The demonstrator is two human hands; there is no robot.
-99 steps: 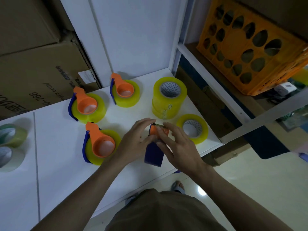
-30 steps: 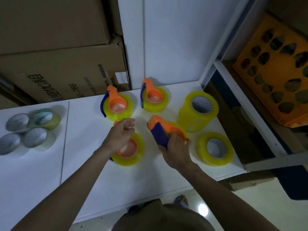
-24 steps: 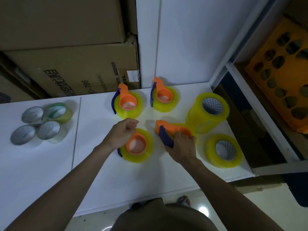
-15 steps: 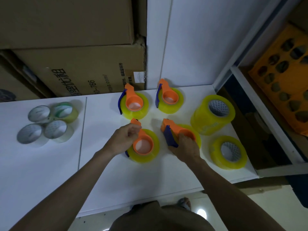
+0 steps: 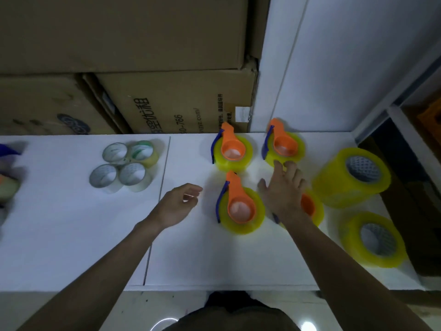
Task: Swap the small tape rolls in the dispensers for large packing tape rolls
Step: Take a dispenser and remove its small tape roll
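Note:
Several orange-and-blue dispensers with large yellow tape rolls lie on the white table [image 5: 71,247]: two at the back [image 5: 232,151] [image 5: 284,146], one in front [image 5: 241,211], and one [image 5: 311,207] partly hidden under my right hand [image 5: 284,187]. That hand is stretched forward with straight fingers, its fingertips at the back right dispenser's roll. My left hand [image 5: 177,204] hovers left of the front dispenser, fingers loosely curled, holding nothing. Several small clear tape rolls [image 5: 124,166] are grouped at the left.
A stack of large yellow rolls [image 5: 350,177] and a single one [image 5: 372,240] sit at the table's right end. Cardboard boxes [image 5: 167,101] stand behind the table, a white panel [image 5: 334,68] at the back right. More tape objects [image 5: 7,185] show at the far left edge.
My right hand has let go of the fourth dispenser, laid flat on the table, and reached forward. My left hand left the front dispenser and moved left. The view shifted left.

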